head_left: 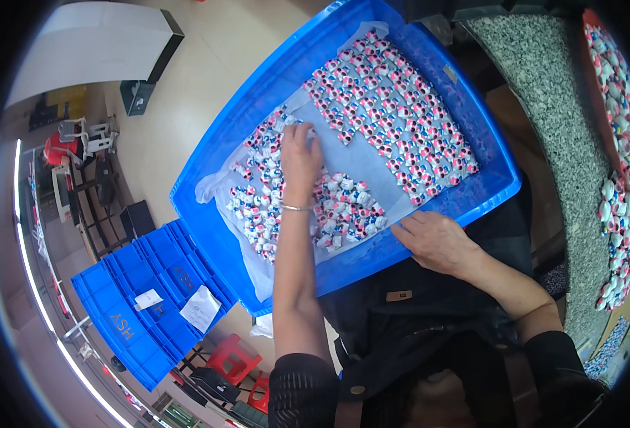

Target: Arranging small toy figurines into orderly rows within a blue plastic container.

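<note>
A large blue plastic tub (497, 182) lined with pale sheeting (343, 160) holds many small white figurines with pink and blue paint. On its right side they form close, orderly rows (400, 118); on the left they lie in a loose heap (265, 200). My left hand (300, 157), a thin bracelet at its wrist, reaches down into this heap. Its fingers are bent together among the figurines, and whatever they pinch is hidden. At the tub's near rim, my right hand (440, 242) is closed over the edge with curled fingers.
Stacked blue crates (133, 299) with paper slips stand left of the tub. A speckled stone counter (565, 135) runs along the right, with more figurines (622, 221) heaped beyond it. Red stools (233, 359) are at the lower left, and a white panel (101, 46) is at the upper left.
</note>
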A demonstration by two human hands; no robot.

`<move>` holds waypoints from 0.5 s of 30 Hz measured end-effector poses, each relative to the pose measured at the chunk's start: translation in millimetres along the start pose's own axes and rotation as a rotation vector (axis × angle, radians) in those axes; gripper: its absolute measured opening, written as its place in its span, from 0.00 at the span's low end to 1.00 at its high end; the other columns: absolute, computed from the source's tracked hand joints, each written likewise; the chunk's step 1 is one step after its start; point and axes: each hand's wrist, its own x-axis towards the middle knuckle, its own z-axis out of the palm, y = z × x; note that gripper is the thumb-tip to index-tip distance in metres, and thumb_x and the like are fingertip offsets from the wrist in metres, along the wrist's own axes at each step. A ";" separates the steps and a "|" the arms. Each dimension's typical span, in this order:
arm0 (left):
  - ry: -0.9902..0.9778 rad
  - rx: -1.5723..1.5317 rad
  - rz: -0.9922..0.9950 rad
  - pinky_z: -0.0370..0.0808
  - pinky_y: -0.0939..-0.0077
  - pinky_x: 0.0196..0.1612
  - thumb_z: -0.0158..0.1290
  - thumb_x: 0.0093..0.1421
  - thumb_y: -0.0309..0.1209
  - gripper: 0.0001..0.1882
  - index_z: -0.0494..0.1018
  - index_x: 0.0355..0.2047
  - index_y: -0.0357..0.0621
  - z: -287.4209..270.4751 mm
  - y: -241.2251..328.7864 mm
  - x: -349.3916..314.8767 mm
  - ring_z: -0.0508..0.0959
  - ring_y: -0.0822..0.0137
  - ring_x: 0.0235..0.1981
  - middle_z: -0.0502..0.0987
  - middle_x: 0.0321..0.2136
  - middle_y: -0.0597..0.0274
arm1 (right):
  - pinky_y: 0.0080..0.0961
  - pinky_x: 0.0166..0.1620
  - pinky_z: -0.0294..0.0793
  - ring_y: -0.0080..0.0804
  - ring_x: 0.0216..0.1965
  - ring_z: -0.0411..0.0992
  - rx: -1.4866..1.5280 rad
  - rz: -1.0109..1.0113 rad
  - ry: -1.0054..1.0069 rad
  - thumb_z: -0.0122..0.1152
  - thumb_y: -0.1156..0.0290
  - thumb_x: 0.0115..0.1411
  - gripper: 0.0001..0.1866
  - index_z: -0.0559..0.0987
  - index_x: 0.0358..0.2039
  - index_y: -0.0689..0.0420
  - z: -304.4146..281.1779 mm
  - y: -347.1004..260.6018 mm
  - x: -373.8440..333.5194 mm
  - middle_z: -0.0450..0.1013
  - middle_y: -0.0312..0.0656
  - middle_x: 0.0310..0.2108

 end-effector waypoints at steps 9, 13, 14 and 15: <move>-0.305 0.174 0.006 0.78 0.65 0.41 0.56 0.51 0.21 0.13 0.75 0.39 0.40 -16.6 4.8 6.2 0.80 0.54 0.34 0.76 0.38 0.54 | 0.30 0.38 0.73 0.35 0.36 0.72 0.003 -0.001 0.009 0.64 0.72 0.46 0.17 0.74 0.38 0.59 4.0 1.4 -1.6 0.70 0.39 0.32; -0.264 -0.244 -0.036 0.75 0.74 0.30 0.63 0.47 0.22 0.15 0.73 0.35 0.42 -0.5 40.6 -20.6 0.77 0.66 0.27 0.72 0.31 0.59 | 0.29 0.38 0.72 0.33 0.37 0.71 -0.027 -0.001 0.027 0.63 0.70 0.48 0.14 0.74 0.36 0.58 4.1 1.9 -3.8 0.70 0.38 0.30; -0.285 -0.224 -0.044 0.75 0.73 0.30 0.63 0.47 0.22 0.14 0.73 0.35 0.42 4.3 47.1 -23.1 0.76 0.65 0.27 0.72 0.32 0.59 | 0.29 0.38 0.72 0.33 0.37 0.71 -0.024 0.000 0.025 0.63 0.70 0.48 0.14 0.74 0.36 0.58 4.8 1.8 -3.2 0.70 0.38 0.30; -0.306 -0.204 -0.052 0.74 0.71 0.30 0.63 0.47 0.22 0.14 0.73 0.34 0.42 8.2 51.5 -25.2 0.76 0.65 0.27 0.71 0.32 0.59 | 0.28 0.38 0.72 0.33 0.36 0.71 -0.027 -0.008 0.031 0.63 0.71 0.48 0.14 0.74 0.36 0.58 5.9 1.8 -2.9 0.70 0.38 0.30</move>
